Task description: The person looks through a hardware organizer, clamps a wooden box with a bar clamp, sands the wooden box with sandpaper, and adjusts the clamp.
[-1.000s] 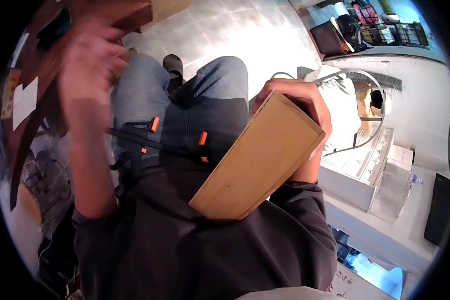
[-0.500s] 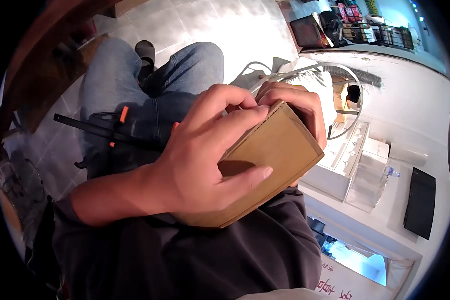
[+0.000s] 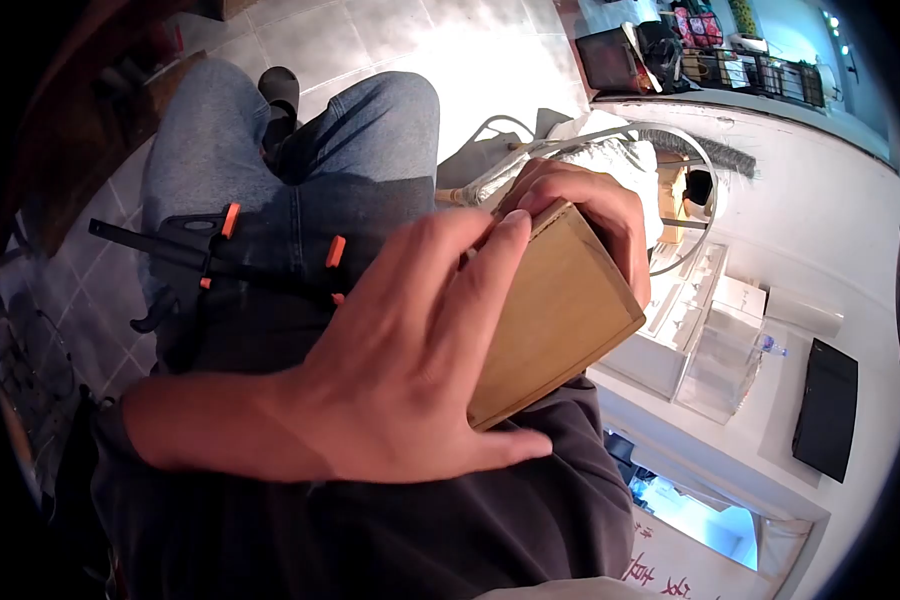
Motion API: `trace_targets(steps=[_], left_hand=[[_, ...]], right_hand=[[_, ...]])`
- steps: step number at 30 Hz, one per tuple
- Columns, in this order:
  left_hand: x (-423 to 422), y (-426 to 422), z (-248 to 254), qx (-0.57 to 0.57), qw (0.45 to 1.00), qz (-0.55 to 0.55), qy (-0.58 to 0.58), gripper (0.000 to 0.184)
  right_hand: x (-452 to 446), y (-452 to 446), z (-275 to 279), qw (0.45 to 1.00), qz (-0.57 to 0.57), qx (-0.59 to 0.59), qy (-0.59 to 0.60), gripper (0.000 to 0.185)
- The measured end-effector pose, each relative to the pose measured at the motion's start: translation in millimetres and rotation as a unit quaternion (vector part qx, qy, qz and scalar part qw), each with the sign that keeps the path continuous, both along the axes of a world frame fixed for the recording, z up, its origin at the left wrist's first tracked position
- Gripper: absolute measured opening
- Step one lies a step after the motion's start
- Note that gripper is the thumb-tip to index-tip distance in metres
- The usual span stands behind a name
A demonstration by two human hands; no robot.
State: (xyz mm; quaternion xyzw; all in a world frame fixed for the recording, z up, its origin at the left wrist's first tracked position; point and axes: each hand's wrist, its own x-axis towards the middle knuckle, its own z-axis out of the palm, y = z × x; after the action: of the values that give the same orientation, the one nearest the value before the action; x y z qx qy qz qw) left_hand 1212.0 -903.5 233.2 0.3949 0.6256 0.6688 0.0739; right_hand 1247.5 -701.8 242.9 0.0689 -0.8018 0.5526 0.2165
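Observation:
A brown cardboard box (image 3: 560, 310) is tilted in front of my dark shirt. Across its left part lies my left hand (image 3: 410, 350), back towards me. Its fingers reach the upper edge and its thumb stretches out past the lower edge, so the hand spans the box. My right hand (image 3: 595, 205) is wrapped over the far upper corner, with its fingertips bent at the edge near the left fingertips. Much of the right palm is hidden behind the box. On my lap rests a black bar clamp (image 3: 225, 268) with orange pads, partly hidden by my left hand.
Beyond the box are a hoop-shaped frame (image 3: 712, 180) and white cloth (image 3: 585, 135). A white counter (image 3: 635, 370) on the right carries clear containers (image 3: 720, 375) and a black flat panel (image 3: 827, 410). Pale tiles (image 3: 340, 40) cover the floor ahead of my legs.
My left hand has shifted down along the box. Its thumb has moved off the box's face to beyond the lower edge. The right hand still holds the corner.

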Motion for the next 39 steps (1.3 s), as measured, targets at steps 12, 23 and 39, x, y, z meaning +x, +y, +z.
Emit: trace_targets(steps=[12,23,39], left_hand=[[-8,14,24,-0.025,0.995,0.028,0.095,0.101],[-26,22,11,-0.01,0.971,0.044,0.234,0.091],[-28,19,-1,-0.027,0.957,0.062,0.282,0.089]], right_hand=[[-6,44,49,0.98,0.174,0.066,0.066,0.072],[5,44,32,0.981,0.087,0.089,0.147,0.049],[4,45,30,0.98,0.089,0.118,0.136,0.047]])
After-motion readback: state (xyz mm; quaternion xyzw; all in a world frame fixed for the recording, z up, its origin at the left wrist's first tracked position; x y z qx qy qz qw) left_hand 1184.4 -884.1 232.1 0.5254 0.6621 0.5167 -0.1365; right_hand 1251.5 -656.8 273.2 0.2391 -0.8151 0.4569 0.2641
